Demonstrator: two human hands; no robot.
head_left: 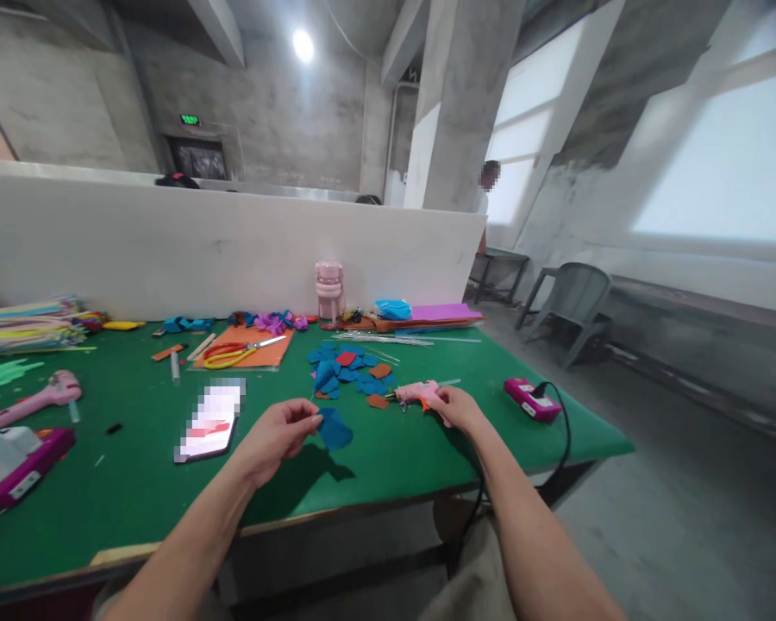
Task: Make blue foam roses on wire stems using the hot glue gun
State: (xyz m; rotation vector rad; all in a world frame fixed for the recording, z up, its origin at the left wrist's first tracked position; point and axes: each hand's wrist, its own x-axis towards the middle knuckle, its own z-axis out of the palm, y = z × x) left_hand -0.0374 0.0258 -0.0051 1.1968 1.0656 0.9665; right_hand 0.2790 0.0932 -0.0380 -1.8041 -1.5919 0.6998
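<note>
My left hand [277, 437] pinches a blue felt piece [334, 429] and holds it just above the green table [135, 492]. My right hand [460, 407] is wrapped round the handle of a pink glue gun [419, 393] that lies on the table, its nozzle pointing left toward a heap of blue and brown felt pieces [349, 369]. A black cord runs from near my right wrist over the table edge.
A phone [210, 423] lies left of my left hand. Scissors [239, 350] rest on an orange sheet. A pink bottle [329, 291] stands by the white partition. A magenta power box [531, 399] sits right. Another pink glue gun [29, 401] and coloured sticks are far left. A grey chair [572, 306] stands right.
</note>
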